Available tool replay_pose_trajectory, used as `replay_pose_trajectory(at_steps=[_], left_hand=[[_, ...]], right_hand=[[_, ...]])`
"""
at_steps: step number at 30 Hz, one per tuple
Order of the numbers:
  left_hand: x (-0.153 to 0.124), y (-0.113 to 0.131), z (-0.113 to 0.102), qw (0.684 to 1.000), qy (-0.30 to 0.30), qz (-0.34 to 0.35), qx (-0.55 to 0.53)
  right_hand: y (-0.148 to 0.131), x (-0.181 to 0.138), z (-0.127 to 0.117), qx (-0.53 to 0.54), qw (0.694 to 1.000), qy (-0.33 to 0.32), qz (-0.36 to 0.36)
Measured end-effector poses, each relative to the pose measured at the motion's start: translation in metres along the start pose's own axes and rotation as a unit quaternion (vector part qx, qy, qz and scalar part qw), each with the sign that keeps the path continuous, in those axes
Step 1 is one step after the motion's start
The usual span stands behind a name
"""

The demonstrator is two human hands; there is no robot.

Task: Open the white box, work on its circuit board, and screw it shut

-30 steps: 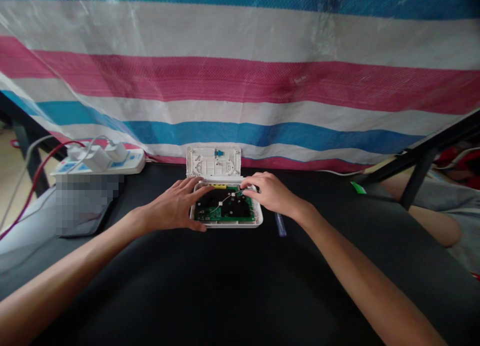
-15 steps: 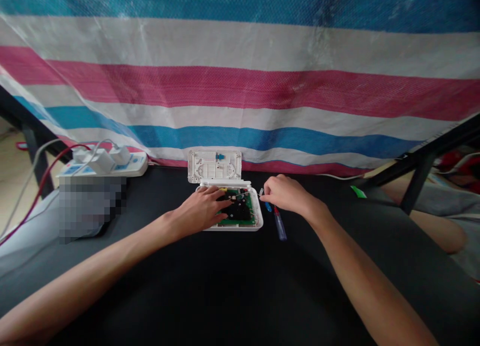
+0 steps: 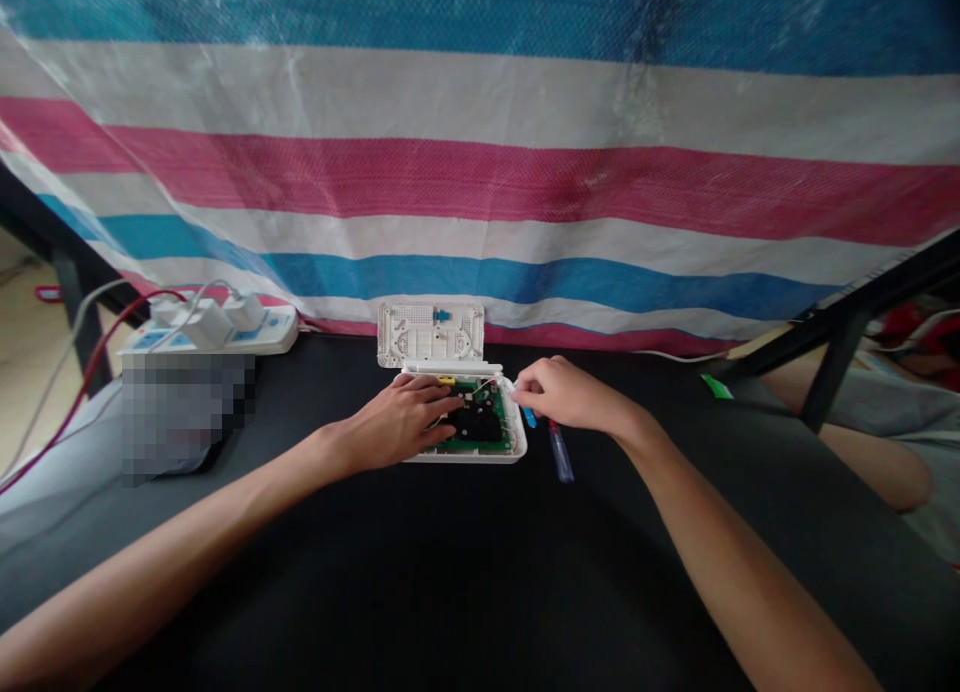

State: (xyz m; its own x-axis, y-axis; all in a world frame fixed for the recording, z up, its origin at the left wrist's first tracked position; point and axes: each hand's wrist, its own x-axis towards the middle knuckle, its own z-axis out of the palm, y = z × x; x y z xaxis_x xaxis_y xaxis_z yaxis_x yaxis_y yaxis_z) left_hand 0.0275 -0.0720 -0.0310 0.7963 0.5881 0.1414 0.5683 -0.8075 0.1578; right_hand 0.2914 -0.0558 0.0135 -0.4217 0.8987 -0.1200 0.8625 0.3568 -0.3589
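Note:
A white plastic device housing (image 3: 496, 459) lies open, with a green circuit board (image 3: 512, 434) and a black plate (image 3: 480, 422) inside. My left hand (image 3: 409, 417) rests over its left part, fingers spread across the board. At the housing's upper right corner, my right hand (image 3: 559, 387) is closed in a pinch on a thin white wire (image 3: 484, 383) that runs from the board. The wire's far end is mostly hidden by the fingertips. Just below that hand lie a small blue piece (image 3: 529, 418) and a screwdriver (image 3: 561, 456) with a clear purplish handle.
Behind the housing stands a white perforated cover (image 3: 420, 346) with a blue part. To the left are a power strip (image 3: 281, 332) with plugs and cables, and a pixelated dark item (image 3: 184, 412). A green scrap (image 3: 717, 386) lies right. A striped sheet (image 3: 480, 182) hangs behind; a person's leg (image 3: 874, 462) shows.
My right hand has moved slightly left, bringing the wire's end to the housing's right rim, and the wire now bows with slack. My left hand stays on the board.

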Motion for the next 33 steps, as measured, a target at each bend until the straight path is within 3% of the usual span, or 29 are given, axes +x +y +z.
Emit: replay_pose_trajectory(at_steps=[3,5,9,14,19,25,30,33], left_hand=[[0.000,-0.005,-0.001,0.998,0.032,-0.014,-0.046],[0.001,-0.007,-0.003,0.995,0.066,-0.042,-0.055],[0.002,-0.009,-0.009,0.982,0.132,-0.118,-0.060],[0.002,-0.009,-0.012,0.970,0.110,-0.152,-0.156],[0.003,-0.011,-0.007,0.972,0.093,-0.159,-0.148],[0.001,-0.019,-0.006,0.984,0.067,-0.140,-0.084],[-0.002,-0.020,-0.010,0.997,0.023,-0.076,0.006],[-0.004,-0.022,-0.011,0.997,0.000,-0.060,0.040]], right_hand=[[-0.016,-0.002,0.007,0.073,0.997,0.011,-0.039],[-0.025,-0.001,0.015,0.166,0.986,0.002,-0.021],[-0.037,0.004,0.034,0.376,0.925,-0.012,0.056],[-0.035,0.012,0.040,0.463,0.880,0.000,0.104],[-0.025,0.015,0.041,0.413,0.908,0.053,0.055],[-0.029,0.013,0.047,0.402,0.912,0.009,0.088],[-0.029,0.005,0.031,0.232,0.973,0.003,0.002],[-0.021,0.003,0.019,0.162,0.984,0.067,-0.029]])
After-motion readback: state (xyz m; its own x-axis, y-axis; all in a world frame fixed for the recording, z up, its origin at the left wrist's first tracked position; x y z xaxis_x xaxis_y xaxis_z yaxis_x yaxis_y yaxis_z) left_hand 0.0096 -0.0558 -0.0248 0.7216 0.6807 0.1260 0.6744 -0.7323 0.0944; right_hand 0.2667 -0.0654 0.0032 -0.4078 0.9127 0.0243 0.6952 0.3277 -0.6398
